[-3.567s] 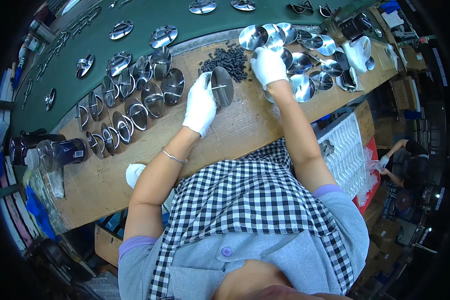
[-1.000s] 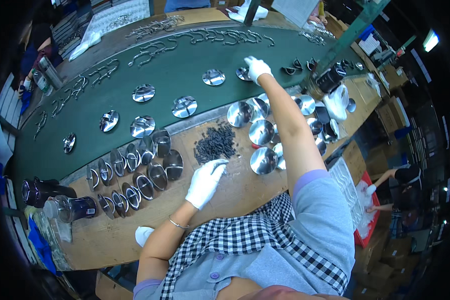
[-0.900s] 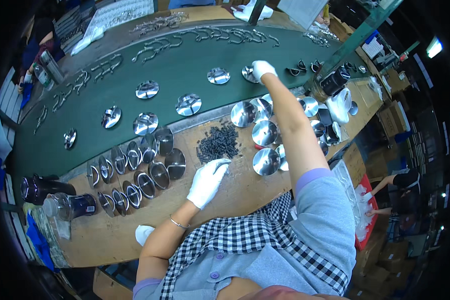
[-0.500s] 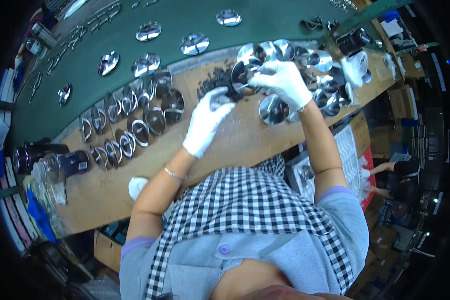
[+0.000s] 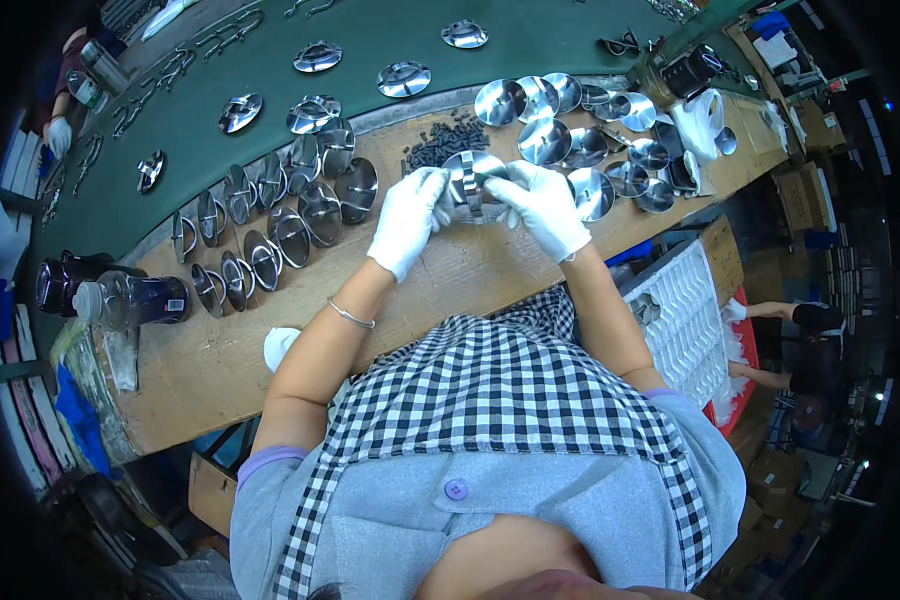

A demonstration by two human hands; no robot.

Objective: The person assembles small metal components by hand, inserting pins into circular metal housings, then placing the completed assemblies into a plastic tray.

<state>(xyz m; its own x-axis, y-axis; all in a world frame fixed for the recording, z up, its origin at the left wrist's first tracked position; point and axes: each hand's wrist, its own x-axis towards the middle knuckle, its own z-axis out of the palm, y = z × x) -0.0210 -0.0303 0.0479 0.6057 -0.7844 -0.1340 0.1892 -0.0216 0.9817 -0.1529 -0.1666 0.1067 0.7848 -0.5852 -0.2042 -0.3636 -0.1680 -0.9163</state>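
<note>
A shiny round metal lid (image 5: 478, 163) with a curved strap handle across it is held above the wooden bench, in front of my chest. My left hand (image 5: 410, 218), in a white glove, grips its left side with closed fingers. On the right side my right hand (image 5: 548, 207), also gloved, pinches the lid near the strap. Just beyond the lid lies a heap of small black pieces (image 5: 440, 146), partly covered by it. Whether one of these pieces is between my fingers cannot be made out.
Strapped lids (image 5: 290, 236) stand in two rows on the bench's left. Shiny discs (image 5: 545, 141) lie at the right. Beyond, a green surface (image 5: 370, 40) carries more lids and metal pieces. Jars (image 5: 140, 300) stand far left; a white tray (image 5: 675, 320) sits at right. Other people's hands show at both sides.
My left hand has moved from beside the black pieces onto the lid. My right hand has come nearer and left, bringing the lid between both hands. The whole view has shifted slightly.
</note>
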